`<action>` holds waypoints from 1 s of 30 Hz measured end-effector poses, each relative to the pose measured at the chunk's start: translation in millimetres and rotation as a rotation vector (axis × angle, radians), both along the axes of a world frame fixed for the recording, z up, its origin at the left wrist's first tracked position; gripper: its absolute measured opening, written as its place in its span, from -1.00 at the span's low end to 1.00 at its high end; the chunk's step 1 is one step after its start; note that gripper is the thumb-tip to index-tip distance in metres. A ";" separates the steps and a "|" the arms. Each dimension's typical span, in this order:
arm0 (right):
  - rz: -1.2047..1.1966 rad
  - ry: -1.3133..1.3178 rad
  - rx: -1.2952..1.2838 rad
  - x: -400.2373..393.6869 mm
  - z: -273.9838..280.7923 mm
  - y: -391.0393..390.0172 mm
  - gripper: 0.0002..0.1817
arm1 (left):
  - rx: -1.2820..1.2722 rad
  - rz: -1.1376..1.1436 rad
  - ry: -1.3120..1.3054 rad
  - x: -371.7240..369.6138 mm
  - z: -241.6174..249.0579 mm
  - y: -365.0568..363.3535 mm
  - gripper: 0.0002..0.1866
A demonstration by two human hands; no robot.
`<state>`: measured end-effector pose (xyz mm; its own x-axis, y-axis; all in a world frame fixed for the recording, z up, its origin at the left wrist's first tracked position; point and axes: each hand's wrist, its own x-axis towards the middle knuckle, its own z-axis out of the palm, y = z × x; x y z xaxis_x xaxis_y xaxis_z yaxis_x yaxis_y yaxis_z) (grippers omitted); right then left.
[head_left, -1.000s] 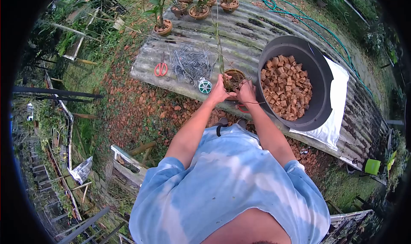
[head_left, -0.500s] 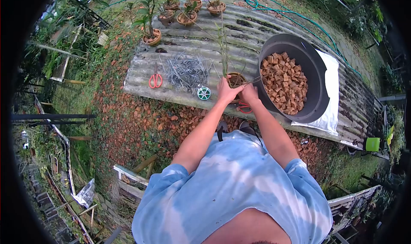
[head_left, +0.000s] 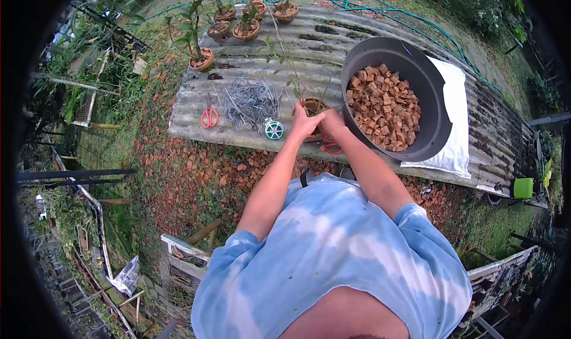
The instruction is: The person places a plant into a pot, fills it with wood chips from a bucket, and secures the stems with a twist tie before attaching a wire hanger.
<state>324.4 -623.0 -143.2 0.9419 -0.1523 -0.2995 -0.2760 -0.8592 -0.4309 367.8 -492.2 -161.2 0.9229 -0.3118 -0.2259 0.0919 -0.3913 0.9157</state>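
A clay pot [head_left: 313, 106] with a tall thin-stemmed plant [head_left: 289, 65] stands near the front edge of a corrugated sheet. My left hand [head_left: 305, 124] grips the pot's near left side, thumb stretched toward the right. Close against it, my right hand [head_left: 332, 123] is curled at the pot's right rim; its fingertips are hidden, so what they pinch cannot be made out. The plant's stem leans to the left. Red-handled scissors [head_left: 331, 146] lie partly hidden below my right hand. Left of the pot sits a green-and-white reel of tie wire [head_left: 274, 129].
A large black tub [head_left: 437, 110] of brown husk cubes [head_left: 385, 104] stands right, by a white sack [head_left: 457, 95]. Left are a pile of metal wires [head_left: 250, 103] and another pair of scissors [head_left: 209, 118]. Several potted plants [head_left: 246, 30] and a green hose [head_left: 404, 19] lie farther back.
The view has shifted slightly. The plant's stem leans farther left than before. Both hands stay at the pot, my right hand turned a little more over its near right side.
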 end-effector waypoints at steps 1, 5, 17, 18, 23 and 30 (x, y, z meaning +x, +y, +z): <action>0.004 0.056 0.020 0.1 7.1 0.0 -0.67 | 0.112 0.081 -0.078 -8.0 11.9 -4.8 0.04; 0.083 0.035 -0.066 3.3 -0.7 2.8 -0.66 | 0.288 0.339 -0.135 -19.6 41.1 -22.8 -0.18; 0.325 -0.082 0.554 -38.1 79.8 -49.4 -0.59 | 0.303 0.366 -0.214 -26.4 33.6 -24.0 -0.22; 0.273 -0.083 0.743 -33.5 85.3 -49.3 -0.62 | 0.290 0.368 -0.168 -24.2 41.4 -22.4 -0.22; 0.217 -0.190 0.861 -18.5 82.3 -65.8 -0.74 | 0.320 0.382 -0.241 -28.0 41.9 -23.2 -0.28; -0.228 -0.716 0.418 -30.3 56.9 -136.9 -0.68 | 0.313 0.424 -0.163 -34.3 42.9 -30.3 -0.31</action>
<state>294.2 -759.8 -86.4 0.8852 -0.3707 0.2812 0.0364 -0.5474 -0.8361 333.5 -522.6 -118.3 0.9838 0.1538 -0.0921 0.1676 -0.6066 0.7772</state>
